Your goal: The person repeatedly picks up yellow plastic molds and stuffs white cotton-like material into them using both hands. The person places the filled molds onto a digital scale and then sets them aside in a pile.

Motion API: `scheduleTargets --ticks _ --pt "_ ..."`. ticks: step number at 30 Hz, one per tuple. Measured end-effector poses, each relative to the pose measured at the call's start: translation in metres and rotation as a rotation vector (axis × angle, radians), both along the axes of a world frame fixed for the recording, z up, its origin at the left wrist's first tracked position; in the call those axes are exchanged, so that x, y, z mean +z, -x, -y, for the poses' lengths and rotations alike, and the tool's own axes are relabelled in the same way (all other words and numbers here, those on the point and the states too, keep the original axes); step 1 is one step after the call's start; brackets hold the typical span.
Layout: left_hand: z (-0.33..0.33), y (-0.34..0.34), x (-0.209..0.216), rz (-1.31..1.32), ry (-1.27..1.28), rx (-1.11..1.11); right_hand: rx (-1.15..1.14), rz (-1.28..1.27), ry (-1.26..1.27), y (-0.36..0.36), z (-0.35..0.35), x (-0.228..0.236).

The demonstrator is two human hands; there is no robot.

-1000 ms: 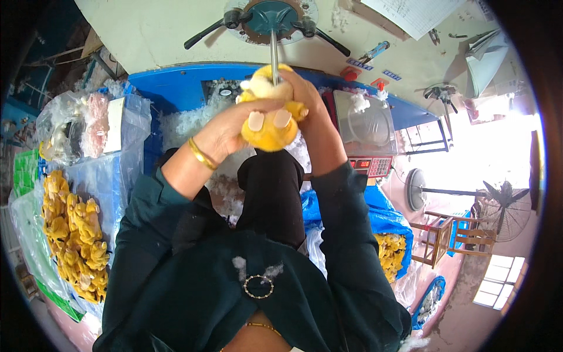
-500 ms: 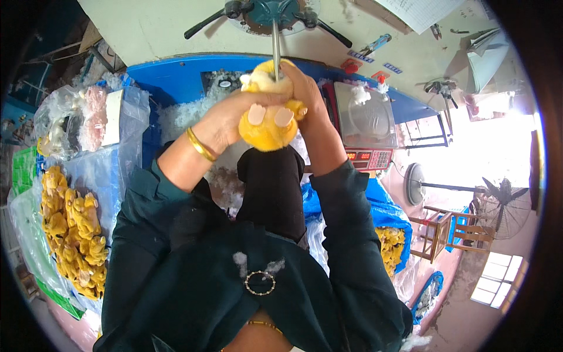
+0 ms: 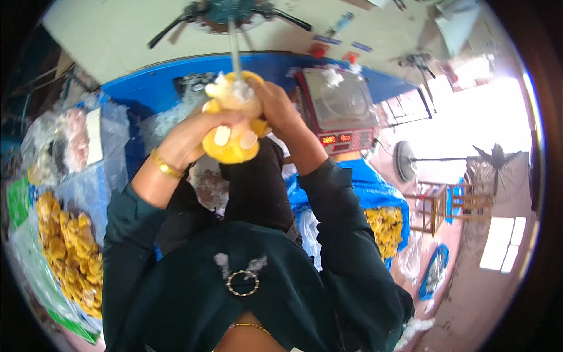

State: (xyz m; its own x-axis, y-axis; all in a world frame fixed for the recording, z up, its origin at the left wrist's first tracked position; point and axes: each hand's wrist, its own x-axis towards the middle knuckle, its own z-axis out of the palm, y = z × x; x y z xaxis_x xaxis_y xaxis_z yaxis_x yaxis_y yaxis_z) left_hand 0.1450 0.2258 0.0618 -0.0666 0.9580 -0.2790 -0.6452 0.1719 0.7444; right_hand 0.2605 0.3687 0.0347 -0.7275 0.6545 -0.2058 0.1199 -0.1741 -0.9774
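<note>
Between my two hands is a small yellow plush toy (image 3: pixel 231 151), with pale oval foot pads facing me and a rounded yellow end pointing down. My left hand (image 3: pixel 196 134) is wrapped round its left side and middle. My right hand (image 3: pixel 277 105) grips the upper right edge by the toy's opening. White stuffing (image 3: pixel 241 90) shows in that opening. A thin metal tube (image 3: pixel 235 51) comes down from a dark green machine part (image 3: pixel 226 12), and its lower end meets the opening; how far it goes in is hidden. Fingertips behind the toy are hidden.
A red-framed weighing scale (image 3: pixel 343 102) with a lit display stands to the right. Heaps of yellow plush pieces lie at left (image 3: pixel 70 252) and in a blue bag (image 3: pixel 384 229) at right. Loose white fluff (image 3: pixel 170 126) lies left of my hands. A fan (image 3: pixel 404 161) stands farther right.
The view has shifted, so most things sit differently in the picture. My hands have tipped the toy's opening toward me, and more white stuffing shows there. Both hands keep their hold.
</note>
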Motion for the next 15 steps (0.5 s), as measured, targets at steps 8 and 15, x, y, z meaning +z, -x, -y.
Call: scheduleTargets --ticks 8,15 --pt "0.042 0.018 -0.055 -0.036 0.177 -0.032 -0.719 0.807 -0.166 -0.148 -0.163 -0.072" --pt "0.047 0.013 -0.084 0.014 0.237 -0.016 -0.851 0.838 -0.485 -0.266 -0.191 -0.141"
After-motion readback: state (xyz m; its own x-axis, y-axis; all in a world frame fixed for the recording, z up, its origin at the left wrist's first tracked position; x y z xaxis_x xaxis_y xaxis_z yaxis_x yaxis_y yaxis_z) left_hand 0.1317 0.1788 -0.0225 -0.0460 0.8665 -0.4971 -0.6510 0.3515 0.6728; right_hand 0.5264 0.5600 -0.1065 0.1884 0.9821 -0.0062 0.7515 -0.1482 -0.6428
